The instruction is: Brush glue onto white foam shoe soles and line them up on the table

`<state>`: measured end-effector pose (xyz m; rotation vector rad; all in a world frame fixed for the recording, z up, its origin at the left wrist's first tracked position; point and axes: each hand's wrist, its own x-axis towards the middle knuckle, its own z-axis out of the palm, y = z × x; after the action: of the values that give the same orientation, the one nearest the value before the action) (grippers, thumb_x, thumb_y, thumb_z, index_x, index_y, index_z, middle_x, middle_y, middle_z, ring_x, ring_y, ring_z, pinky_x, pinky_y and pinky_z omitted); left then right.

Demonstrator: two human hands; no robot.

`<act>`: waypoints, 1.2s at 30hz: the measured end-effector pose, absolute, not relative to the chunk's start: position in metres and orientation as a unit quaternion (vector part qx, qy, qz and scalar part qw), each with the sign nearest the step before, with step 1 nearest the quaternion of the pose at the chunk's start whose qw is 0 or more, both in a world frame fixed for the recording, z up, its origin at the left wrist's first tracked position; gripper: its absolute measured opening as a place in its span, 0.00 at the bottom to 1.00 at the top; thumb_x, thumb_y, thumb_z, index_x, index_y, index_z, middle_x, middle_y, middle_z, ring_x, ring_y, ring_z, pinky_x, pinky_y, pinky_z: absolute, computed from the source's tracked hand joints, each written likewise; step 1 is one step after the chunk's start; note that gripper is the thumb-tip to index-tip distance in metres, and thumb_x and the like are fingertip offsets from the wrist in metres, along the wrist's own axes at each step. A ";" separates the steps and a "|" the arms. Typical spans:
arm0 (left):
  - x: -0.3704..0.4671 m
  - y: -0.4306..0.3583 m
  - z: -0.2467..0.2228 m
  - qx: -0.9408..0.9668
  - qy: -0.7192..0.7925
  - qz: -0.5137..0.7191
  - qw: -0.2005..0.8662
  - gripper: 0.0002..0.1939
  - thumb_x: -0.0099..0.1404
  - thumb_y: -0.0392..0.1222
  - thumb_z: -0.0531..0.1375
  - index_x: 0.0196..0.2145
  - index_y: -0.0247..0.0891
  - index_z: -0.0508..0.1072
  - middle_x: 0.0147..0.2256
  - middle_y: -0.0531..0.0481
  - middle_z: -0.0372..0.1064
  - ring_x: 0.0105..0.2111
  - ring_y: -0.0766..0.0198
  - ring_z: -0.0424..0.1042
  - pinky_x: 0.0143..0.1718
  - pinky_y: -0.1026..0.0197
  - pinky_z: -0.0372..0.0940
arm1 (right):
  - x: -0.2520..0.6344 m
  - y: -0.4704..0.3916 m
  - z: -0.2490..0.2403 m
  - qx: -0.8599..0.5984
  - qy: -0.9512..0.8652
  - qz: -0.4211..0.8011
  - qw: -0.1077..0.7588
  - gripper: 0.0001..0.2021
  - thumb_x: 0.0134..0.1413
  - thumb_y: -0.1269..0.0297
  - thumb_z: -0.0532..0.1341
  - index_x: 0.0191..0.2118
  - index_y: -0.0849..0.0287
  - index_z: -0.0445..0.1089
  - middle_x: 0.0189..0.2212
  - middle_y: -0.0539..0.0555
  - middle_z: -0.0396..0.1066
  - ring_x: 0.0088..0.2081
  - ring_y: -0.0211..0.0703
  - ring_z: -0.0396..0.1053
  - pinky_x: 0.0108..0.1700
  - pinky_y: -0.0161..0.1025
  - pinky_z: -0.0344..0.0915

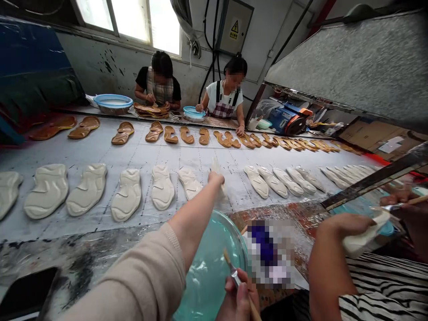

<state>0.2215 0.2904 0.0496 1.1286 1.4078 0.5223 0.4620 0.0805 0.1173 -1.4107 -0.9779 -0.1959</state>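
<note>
My left hand (216, 178) reaches out over the white belt (167, 154), its fingers closed round a pale shoe sole (216, 166) that is smeared by motion. Left of it on the belt lies another glossy off-white sole (190, 183). In my right hand (239, 296) is a paintbrush (235, 275) with a metal ferrule and wooden handle. Its bristles point up over a round basin (243, 229) of see-through, greenish look. The basin stands below my left forearm and hides partly behind it.
Several off-white soles (47, 191) lie along the near side of the belt, brown soles (123, 133) along the far side. At right a co-worker's hand (354, 223) holds a sole near a slanted metal bar (377, 178). Two people sit opposite. A phone (28, 290) lies bottom left.
</note>
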 end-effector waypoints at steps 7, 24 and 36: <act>0.074 0.248 0.090 0.399 0.434 0.339 0.733 0.20 0.68 0.46 0.60 0.56 0.37 0.68 0.51 0.42 0.71 0.45 0.54 0.74 0.45 0.46 0.72 | 0.255 0.010 0.032 -0.657 -0.443 0.149 0.592 0.16 0.64 0.53 0.60 0.50 0.58 0.69 0.49 0.54 0.70 0.47 0.45 0.71 0.47 0.45 0.73; -0.105 0.050 0.050 0.121 0.369 0.420 0.820 0.19 0.60 0.46 0.66 0.44 0.32 0.82 0.40 0.31 0.80 0.39 0.38 0.80 0.41 0.43 0.75 | 0.142 0.001 0.027 -0.737 -0.443 0.358 0.364 0.14 0.47 0.49 0.61 0.26 0.56 0.71 0.21 0.51 0.69 0.26 0.45 0.66 0.31 0.38 0.55; -0.089 0.028 0.084 0.117 0.263 0.447 0.847 0.20 0.63 0.50 0.64 0.49 0.36 0.80 0.53 0.39 0.75 0.47 0.45 0.78 0.47 0.52 0.74 | 0.148 -0.018 0.055 -0.652 -0.315 0.477 0.497 0.17 0.50 0.43 0.59 0.27 0.52 0.64 0.21 0.47 0.60 0.24 0.40 0.59 0.28 0.39 0.61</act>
<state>-0.0893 0.0278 0.0845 0.2466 0.5541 0.9428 0.1476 -0.0178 0.0550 -1.5796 -0.7632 1.1547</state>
